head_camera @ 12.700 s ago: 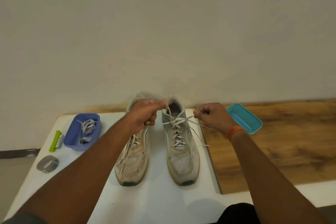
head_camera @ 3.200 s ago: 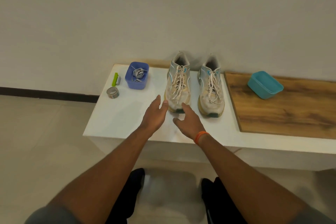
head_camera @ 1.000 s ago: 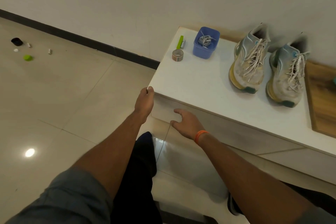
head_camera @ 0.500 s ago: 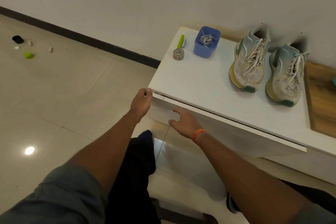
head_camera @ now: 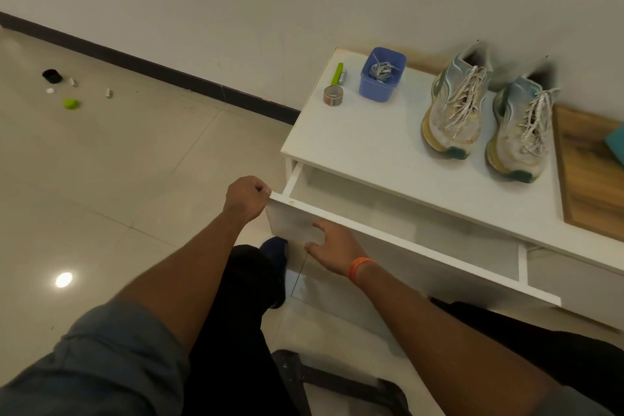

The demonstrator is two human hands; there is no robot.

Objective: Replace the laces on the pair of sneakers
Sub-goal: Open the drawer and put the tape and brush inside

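The two worn, laced white mesh sneakers stand side by side on the white cabinet top. Below, the white drawer now stands pulled out, suggesting a search for laces. The left hand grips its corner; the right hand rests spread against its front.

The drawer under the worktop now stands well out, where half a second ago it showed only a thin gap. The left hand grips its front corner (it reached there a second ago); the right hand presses the front panel.
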